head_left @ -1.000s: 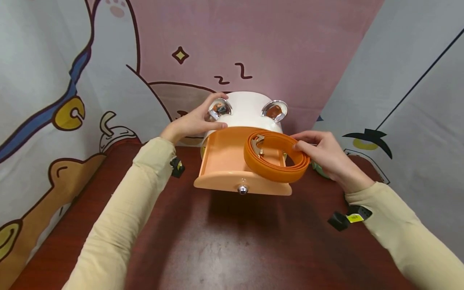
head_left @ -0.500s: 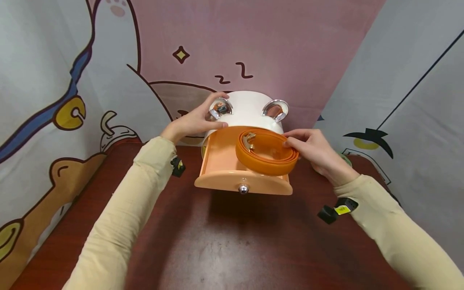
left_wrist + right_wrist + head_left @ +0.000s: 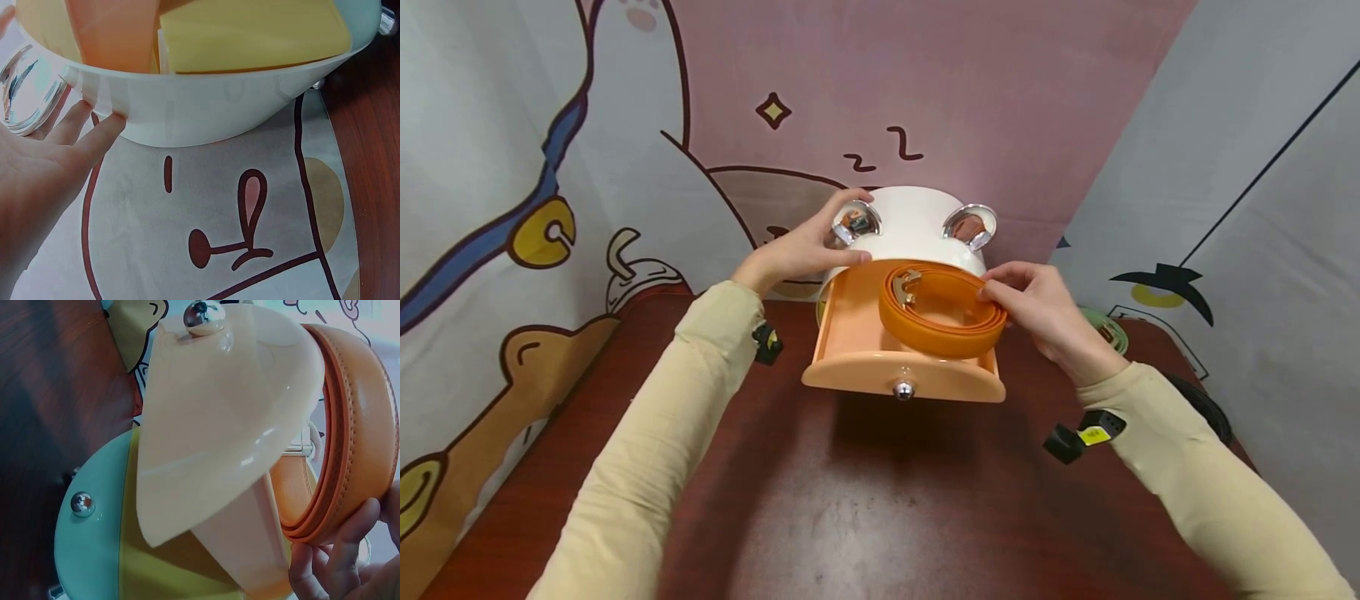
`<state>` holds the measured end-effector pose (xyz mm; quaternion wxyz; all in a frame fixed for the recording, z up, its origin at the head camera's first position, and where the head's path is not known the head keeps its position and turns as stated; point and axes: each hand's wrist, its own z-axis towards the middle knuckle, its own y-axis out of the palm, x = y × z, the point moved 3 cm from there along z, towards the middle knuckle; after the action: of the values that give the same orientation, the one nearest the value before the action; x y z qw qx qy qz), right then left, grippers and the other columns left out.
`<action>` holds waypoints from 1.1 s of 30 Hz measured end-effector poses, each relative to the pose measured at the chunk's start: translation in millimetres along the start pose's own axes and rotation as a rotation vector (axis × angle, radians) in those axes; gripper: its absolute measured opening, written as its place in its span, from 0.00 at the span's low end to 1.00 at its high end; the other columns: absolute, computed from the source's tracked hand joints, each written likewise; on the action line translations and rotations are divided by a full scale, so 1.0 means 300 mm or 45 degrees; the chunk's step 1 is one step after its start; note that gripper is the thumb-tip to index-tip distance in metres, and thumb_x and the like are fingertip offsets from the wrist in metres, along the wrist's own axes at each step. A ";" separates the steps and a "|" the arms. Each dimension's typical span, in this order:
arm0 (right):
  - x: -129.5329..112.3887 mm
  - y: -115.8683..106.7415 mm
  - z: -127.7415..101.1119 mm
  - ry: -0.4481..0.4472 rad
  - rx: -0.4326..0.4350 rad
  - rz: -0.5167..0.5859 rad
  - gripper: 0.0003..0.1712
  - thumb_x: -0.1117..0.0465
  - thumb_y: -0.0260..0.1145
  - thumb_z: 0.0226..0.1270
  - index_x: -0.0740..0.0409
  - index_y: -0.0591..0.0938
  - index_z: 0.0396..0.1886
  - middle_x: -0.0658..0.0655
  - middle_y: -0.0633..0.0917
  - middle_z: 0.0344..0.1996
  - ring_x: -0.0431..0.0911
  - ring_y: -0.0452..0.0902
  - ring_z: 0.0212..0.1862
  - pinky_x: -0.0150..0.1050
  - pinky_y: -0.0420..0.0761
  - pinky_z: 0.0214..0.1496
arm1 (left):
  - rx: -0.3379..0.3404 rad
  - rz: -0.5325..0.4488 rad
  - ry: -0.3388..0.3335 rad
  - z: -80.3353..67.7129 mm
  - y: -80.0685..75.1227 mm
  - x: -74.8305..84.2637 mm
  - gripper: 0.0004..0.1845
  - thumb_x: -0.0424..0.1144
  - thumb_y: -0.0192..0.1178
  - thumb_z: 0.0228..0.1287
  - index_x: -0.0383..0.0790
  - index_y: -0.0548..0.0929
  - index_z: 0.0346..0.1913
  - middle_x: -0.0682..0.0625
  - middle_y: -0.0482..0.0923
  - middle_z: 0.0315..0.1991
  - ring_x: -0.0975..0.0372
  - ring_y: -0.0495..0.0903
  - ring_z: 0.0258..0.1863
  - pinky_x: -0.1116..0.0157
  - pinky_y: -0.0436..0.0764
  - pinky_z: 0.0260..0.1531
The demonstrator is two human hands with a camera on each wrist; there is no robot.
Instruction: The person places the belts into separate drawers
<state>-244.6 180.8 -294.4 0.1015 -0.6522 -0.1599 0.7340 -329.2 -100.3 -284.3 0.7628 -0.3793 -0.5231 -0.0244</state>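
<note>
A dark red-brown wooden table (image 3: 865, 500) stands before cartoon curtains (image 3: 512, 167), grey at 9 and 3 o'clock, pink at 12 o'clock. On it stands a white round drawer box (image 3: 917, 229) with two chrome ears. The left hand (image 3: 801, 250) rests on its top at 11 o'clock, fingers mostly straight, touching the left ear (image 3: 856, 223). The top peach drawer (image 3: 865, 354) is pulled out. The right hand (image 3: 1037, 308) pinches a coiled orange belt (image 3: 940, 312) at the drawer's 1 o'clock side, partly inside. Lower yellow and teal drawers (image 3: 94, 550) are closed.
</note>
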 end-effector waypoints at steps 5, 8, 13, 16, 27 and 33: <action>-0.005 0.013 -0.005 0.025 0.041 -0.011 0.17 0.66 0.62 0.63 0.77 0.77 0.47 0.53 0.79 0.26 0.37 0.74 0.23 0.29 0.76 0.26 | -0.001 0.008 -0.003 -0.003 -0.001 0.002 0.39 0.38 0.63 0.65 0.55 0.51 0.71 0.46 0.50 0.70 0.52 0.74 0.30 0.61 0.74 0.37; -0.012 0.022 -0.011 0.024 0.066 -0.045 0.17 0.65 0.63 0.63 0.76 0.77 0.46 0.56 0.79 0.28 0.38 0.75 0.24 0.30 0.79 0.27 | -0.001 0.021 -0.004 -0.003 -0.004 0.002 0.39 0.38 0.63 0.65 0.54 0.51 0.72 0.46 0.49 0.70 0.52 0.74 0.30 0.61 0.74 0.37; -0.024 0.042 -0.012 -0.027 0.135 -0.192 0.15 0.64 0.64 0.62 0.71 0.80 0.43 0.61 0.80 0.29 0.39 0.76 0.21 0.32 0.80 0.25 | 0.002 0.036 0.002 -0.004 -0.008 0.001 0.39 0.38 0.63 0.65 0.53 0.51 0.72 0.47 0.48 0.71 0.52 0.74 0.31 0.60 0.74 0.38; -0.031 0.055 -0.010 -0.089 0.192 -0.325 0.13 0.62 0.64 0.61 0.68 0.82 0.40 0.61 0.83 0.30 0.42 0.77 0.22 0.32 0.79 0.25 | 0.002 0.035 0.007 -0.006 -0.007 0.000 0.39 0.38 0.63 0.65 0.53 0.51 0.72 0.47 0.48 0.71 0.52 0.74 0.32 0.60 0.74 0.38; -0.026 0.083 -0.023 -0.321 0.344 -0.554 0.09 0.60 0.68 0.57 0.63 0.85 0.33 0.58 0.86 0.27 0.47 0.80 0.26 0.34 0.74 0.25 | -0.009 0.016 0.010 -0.011 -0.005 0.001 0.40 0.38 0.63 0.65 0.52 0.50 0.72 0.46 0.49 0.70 0.51 0.75 0.31 0.60 0.75 0.38; -0.016 0.102 -0.021 -0.424 0.394 -0.623 0.09 0.61 0.68 0.55 0.64 0.85 0.30 0.59 0.86 0.25 0.51 0.81 0.27 0.43 0.72 0.29 | -0.013 0.003 0.019 -0.011 0.001 0.001 0.40 0.38 0.63 0.65 0.51 0.50 0.73 0.46 0.49 0.70 0.51 0.76 0.32 0.60 0.75 0.39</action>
<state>-236.0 151.3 -301.8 0.3452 -0.4423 -0.2128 0.7999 -326.5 -101.9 -284.6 0.7647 -0.3836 -0.5170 -0.0291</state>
